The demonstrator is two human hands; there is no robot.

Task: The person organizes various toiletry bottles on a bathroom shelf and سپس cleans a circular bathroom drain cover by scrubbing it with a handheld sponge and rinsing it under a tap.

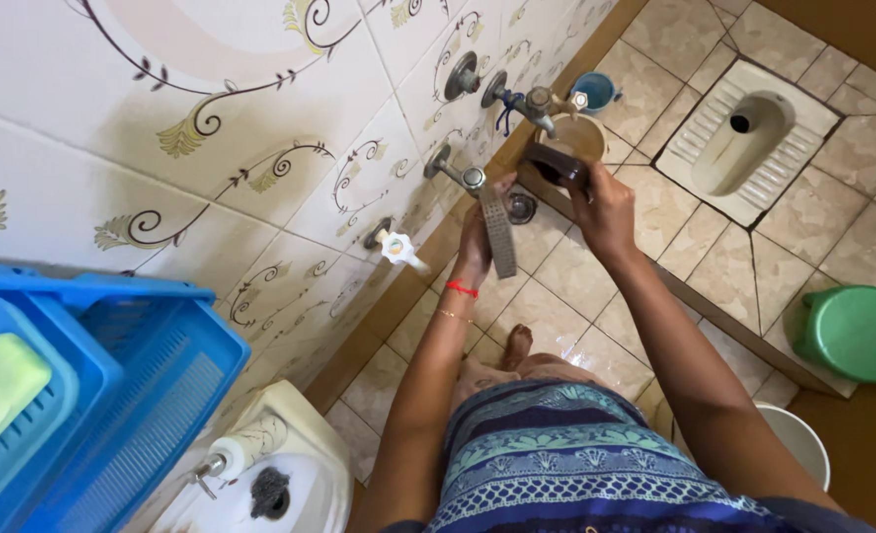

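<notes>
— Where was the scrubber [498,232]?

— In my left hand [475,240], fingers wrapped round it just under the wall tap [460,172], its long axis hanging straight down toward the floor.

— And your right hand [601,202]?

— Closed on a dark mug [557,164], just beside, nearer the upper tap [532,101].

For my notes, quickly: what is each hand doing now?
Left hand: closed on the grey strip under the tap.
Right hand: closed on a dark container.
</notes>
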